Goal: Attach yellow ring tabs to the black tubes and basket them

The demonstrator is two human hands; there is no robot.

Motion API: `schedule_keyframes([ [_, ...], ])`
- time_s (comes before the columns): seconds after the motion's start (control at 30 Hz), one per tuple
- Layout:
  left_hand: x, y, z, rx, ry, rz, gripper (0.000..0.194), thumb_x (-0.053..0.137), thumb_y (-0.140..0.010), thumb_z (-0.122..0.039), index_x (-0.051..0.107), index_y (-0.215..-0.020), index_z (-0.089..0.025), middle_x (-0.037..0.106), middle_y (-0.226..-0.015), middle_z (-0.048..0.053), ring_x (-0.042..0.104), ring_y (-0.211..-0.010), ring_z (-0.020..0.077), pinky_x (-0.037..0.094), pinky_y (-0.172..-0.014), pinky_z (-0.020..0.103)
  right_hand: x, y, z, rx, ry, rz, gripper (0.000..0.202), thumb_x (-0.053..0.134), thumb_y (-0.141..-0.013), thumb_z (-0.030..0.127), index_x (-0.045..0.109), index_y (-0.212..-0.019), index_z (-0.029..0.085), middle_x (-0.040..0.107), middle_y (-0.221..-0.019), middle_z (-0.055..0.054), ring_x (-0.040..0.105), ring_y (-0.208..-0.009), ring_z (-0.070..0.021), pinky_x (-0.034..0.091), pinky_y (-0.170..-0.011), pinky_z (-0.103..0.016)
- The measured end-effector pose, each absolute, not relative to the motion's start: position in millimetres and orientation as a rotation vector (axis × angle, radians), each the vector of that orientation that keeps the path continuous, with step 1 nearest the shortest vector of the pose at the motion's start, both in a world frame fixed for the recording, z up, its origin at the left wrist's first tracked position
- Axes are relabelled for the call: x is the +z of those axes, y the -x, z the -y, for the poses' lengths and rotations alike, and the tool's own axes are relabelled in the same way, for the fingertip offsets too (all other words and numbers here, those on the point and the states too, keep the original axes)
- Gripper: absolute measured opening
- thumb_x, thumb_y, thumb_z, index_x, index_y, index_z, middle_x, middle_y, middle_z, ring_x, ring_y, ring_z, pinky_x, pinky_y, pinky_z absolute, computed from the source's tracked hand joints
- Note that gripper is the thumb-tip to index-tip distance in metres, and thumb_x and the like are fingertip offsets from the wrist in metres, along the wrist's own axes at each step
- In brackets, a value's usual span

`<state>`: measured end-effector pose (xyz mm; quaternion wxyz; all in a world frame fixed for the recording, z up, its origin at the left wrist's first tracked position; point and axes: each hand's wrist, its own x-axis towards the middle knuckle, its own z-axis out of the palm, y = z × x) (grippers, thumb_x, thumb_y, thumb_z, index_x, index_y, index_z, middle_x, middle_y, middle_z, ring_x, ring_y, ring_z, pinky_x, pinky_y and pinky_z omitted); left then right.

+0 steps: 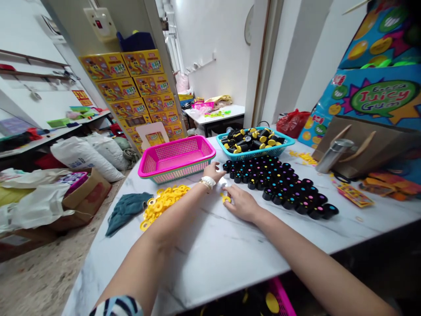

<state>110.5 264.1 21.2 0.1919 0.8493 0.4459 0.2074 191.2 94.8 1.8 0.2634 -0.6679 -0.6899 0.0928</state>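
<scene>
My left hand (213,172), with a white band at the wrist, reaches to the near-left corner of the rows of black cylinders (283,180) topped with coloured dots; what its bent fingers hold is too small to tell. Just right of it, my right hand (240,202) rests low over the table, thumb and fingers apart, beside a few small yellow rings (225,198). A pile of yellow rings (164,202) lies left of my left forearm. Behind the cylinders stands a blue basket (259,153) of black and yellow pieces.
Nested pink and green baskets (177,160) stand at the table's back left, beside a dark green cloth (126,211). A metal flask (334,156), brown paper bag (365,142) and red plastic bag (292,123) are at the right. The marble-patterned table (210,259) has its front edge near me.
</scene>
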Motion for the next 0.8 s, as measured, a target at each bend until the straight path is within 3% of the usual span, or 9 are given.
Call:
schedule_keyframes([
  [0.17, 19, -135, -270, 0.561, -2.366, -1.259, 0.041, 0.068, -0.077, -0.035, 0.066, -0.113, -0.017, 0.071, -0.101, 0.006, 0.066, -0.091, 0.0166, 0.049, -0.085, 0.026, 4, -203, -93, 0.342, 1.788, 1.875, 0.029, 0.059, -0.076, 0.019, 0.066, -0.104, 0.018, 0.057, -0.088, -0.005, 0.056, -0.077, -0.0168, 0.043, -0.072, -0.027],
  [0.27, 20, -120, -255, 0.539, -2.374, -1.262, 0.033, 0.069, -0.075, -0.033, 0.07, -0.103, -0.016, 0.072, -0.097, 0.006, 0.065, -0.09, 0.0175, 0.049, -0.084, 0.026, 7, -204, -87, 0.404, 1.766, 1.868, 0.023, 0.059, -0.074, 0.016, 0.063, -0.096, 0.019, 0.056, -0.093, -0.004, 0.056, -0.075, -0.0143, 0.043, -0.069, -0.025],
  [0.43, 32, -65, -202, 0.494, -2.438, -1.183, 0.027, 0.069, -0.069, -0.028, 0.071, -0.093, -0.017, 0.071, -0.085, 0.003, 0.065, -0.081, 0.0177, 0.049, -0.079, 0.027, 9, -202, -83, 0.432, 1.764, 1.85, 0.026, 0.058, -0.073, 0.014, 0.061, -0.099, 0.018, 0.061, -0.097, -0.006, 0.057, -0.083, -0.0174, 0.042, -0.073, -0.027],
  [0.53, 36, -36, -163, 0.447, -2.464, -1.156, 0.026, 0.066, -0.071, -0.029, 0.07, -0.094, -0.018, 0.07, -0.08, 0.002, 0.064, -0.075, 0.0168, 0.049, -0.076, 0.027, 9, -206, -83, 0.479, 1.746, 1.829, 0.03, 0.06, -0.07, 0.014, 0.063, -0.1, 0.016, 0.063, -0.087, -0.005, 0.057, -0.079, -0.0176, 0.042, -0.07, -0.027],
  [0.67, 26, -19, -130, 0.475, -2.434, -1.116, 0.027, 0.063, -0.074, -0.026, 0.069, -0.099, -0.019, 0.069, -0.09, 0.003, 0.063, -0.079, 0.0161, 0.049, -0.076, 0.025, 10, -213, -81, 0.718, 1.648, 1.68, 0.017, 0.062, -0.074, 0.024, 0.07, -0.087, 0.018, 0.06, -0.064, 0.001, 0.053, -0.06, -0.0135, 0.04, -0.055, -0.025],
  [0.8, 13, -20, -121, 0.561, -2.386, -1.086, 0.026, 0.066, -0.075, -0.028, 0.07, -0.099, -0.019, 0.066, -0.095, 0.005, 0.062, -0.086, 0.0173, 0.048, -0.079, 0.026, 17, -214, -79, 1.097, 1.427, 1.273, 0.03, 0.067, -0.075, 0.039, 0.067, -0.094, 0.015, 0.063, -0.06, -0.001, 0.049, -0.046, -0.0102, 0.035, -0.04, -0.021],
])
